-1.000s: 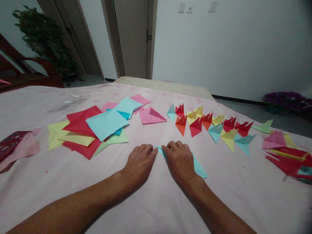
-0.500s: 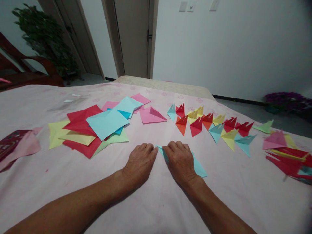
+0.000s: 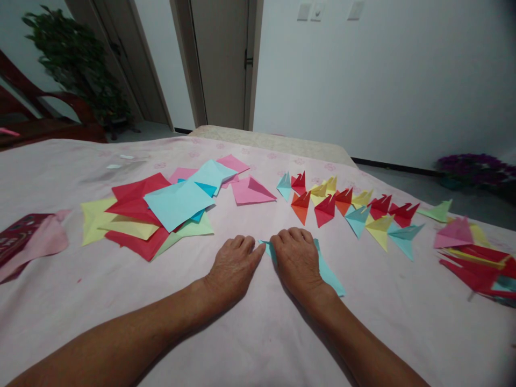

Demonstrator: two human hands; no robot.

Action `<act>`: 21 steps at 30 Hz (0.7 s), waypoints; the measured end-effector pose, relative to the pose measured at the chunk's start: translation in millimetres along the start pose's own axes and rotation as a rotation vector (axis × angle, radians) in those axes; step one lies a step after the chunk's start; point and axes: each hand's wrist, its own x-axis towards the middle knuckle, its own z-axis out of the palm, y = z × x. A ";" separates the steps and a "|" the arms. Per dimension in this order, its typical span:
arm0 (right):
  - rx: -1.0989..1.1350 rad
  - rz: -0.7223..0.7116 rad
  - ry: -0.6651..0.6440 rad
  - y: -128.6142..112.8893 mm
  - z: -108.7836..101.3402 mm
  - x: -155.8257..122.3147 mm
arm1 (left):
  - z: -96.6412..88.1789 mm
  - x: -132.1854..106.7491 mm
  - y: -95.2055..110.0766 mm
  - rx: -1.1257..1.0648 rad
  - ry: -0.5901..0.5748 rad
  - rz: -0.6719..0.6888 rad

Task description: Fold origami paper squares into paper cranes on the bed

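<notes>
A light blue folded sheet of origami paper [image 3: 331,275] lies on the cloth, mostly covered by my right hand [image 3: 297,262]. The fingers of that hand are curled down onto the paper, with a narrow blue end sticking out to the left. My left hand [image 3: 234,267] holds that narrow end, thumb against it and the other fingers bent. Both fingertips and the middle of the sheet are hidden. Beyond my right hand stand several folded paper cranes [image 3: 324,209] in red, orange, yellow and blue.
Loose coloured paper squares [image 3: 179,204] overlap at the left, with a pink sheet [image 3: 253,191] beside them. More folded paper [image 3: 475,269] is heaped at the far right. A dark red packet [image 3: 22,236] lies at the left edge on the pink tablecloth [image 3: 258,344].
My right hand has shifted slightly up over the blue paper, and more of the sheet shows at its right. The left hand stays at the narrow end.
</notes>
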 end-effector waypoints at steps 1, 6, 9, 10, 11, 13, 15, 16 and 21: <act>-0.001 0.006 0.003 -0.5 0.6 0.0 | 0.4 0.0 -0.1 0.000 0.004 0.003; -0.006 0.036 0.015 -3.5 2.9 -2.7 | -0.5 0.0 -0.5 -0.013 -0.002 0.010; -0.009 0.046 0.028 -5.0 2.9 -3.4 | -1.6 0.4 -0.4 -0.021 -0.016 0.006; -0.009 0.050 0.034 -5.4 2.9 -3.4 | -1.7 0.5 -0.4 -0.022 -0.018 0.005; -0.006 0.053 0.042 -5.8 2.9 -3.3 | -1.6 0.5 -0.5 -0.023 -0.020 0.005; 0.007 0.050 0.059 -6.2 3.1 -3.3 | -1.2 0.6 -0.6 -0.025 -0.018 0.005; 0.024 0.036 0.072 -6.1 4.0 -3.6 | -0.6 0.5 -0.8 -0.026 -0.012 0.005; 0.030 0.028 0.076 -5.8 4.6 -3.8 | -0.3 0.5 -0.9 -0.025 -0.009 0.006; 0.031 0.012 0.098 -4.6 7.2 -5.6 | -0.8 0.6 -1.1 -0.010 -0.001 0.008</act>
